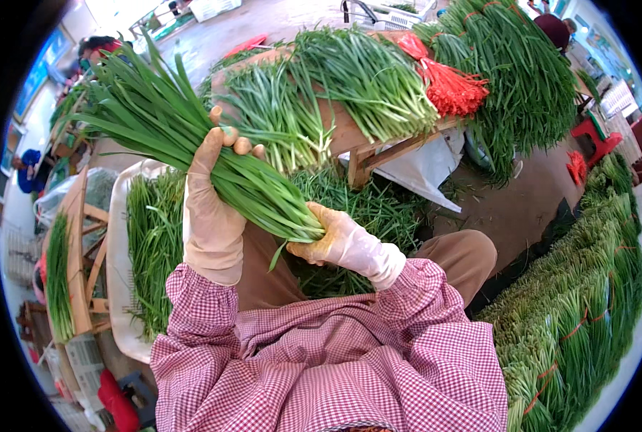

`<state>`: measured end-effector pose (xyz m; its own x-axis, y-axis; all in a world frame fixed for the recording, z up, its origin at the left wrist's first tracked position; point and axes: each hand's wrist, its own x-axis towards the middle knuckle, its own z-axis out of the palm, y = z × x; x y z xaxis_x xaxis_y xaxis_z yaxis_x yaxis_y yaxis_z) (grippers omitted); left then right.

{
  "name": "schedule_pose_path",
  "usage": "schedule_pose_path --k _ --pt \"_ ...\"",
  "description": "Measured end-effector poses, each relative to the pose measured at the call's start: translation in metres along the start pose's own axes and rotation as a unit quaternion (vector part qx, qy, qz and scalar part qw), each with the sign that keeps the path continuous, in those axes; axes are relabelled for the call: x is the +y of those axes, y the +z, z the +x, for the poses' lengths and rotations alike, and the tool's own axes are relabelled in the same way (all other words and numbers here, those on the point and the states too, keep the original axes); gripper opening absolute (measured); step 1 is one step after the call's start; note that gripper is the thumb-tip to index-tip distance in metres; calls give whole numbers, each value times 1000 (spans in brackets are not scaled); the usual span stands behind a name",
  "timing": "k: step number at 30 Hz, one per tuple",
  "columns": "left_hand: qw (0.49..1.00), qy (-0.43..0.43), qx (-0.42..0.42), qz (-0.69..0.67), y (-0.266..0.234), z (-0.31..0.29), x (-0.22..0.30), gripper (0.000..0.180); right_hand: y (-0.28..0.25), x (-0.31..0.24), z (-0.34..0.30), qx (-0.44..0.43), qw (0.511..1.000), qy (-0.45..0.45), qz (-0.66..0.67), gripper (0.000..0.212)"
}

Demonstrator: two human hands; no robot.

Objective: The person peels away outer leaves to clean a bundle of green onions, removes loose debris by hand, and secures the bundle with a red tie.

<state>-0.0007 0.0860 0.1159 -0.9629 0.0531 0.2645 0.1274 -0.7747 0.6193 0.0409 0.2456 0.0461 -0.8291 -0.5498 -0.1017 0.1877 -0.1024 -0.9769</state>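
A thick bunch of garlic chives (pixel 252 178) lies slantwise across both my gloved hands, its leaf tips fanning out to the upper left. My left hand (pixel 216 173) is wrapped round the middle of the bunch, with fingertips showing on the far side. Down at the pale stem ends, my right hand (pixel 335 241) is closed on the bunch. Beyond my hands, a wooden bench (pixel 342 119) carries loose piles of chives (pixel 367 83). A bundle of red ties (pixel 447 83) rests beside them.
A white tub (pixel 123 288) of chives stands at my left, near a wooden stand (pixel 83 288). Loose leaves (pixel 378 209) lie heaped beyond my knees. Tied bunches (pixel 566 324) line the right side. A red stool (pixel 594 137) stands far right. Other people are in the background.
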Motion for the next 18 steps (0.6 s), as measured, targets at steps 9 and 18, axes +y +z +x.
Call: schedule_pose_path --k 9,18 --pt "985 -117 -121 -45 53 126 -65 26 -82 -57 -12 270 929 -167 -189 48" --pt "977 -195 -76 -47 67 273 -174 18 -162 -122 18 417 760 56 -495 50"
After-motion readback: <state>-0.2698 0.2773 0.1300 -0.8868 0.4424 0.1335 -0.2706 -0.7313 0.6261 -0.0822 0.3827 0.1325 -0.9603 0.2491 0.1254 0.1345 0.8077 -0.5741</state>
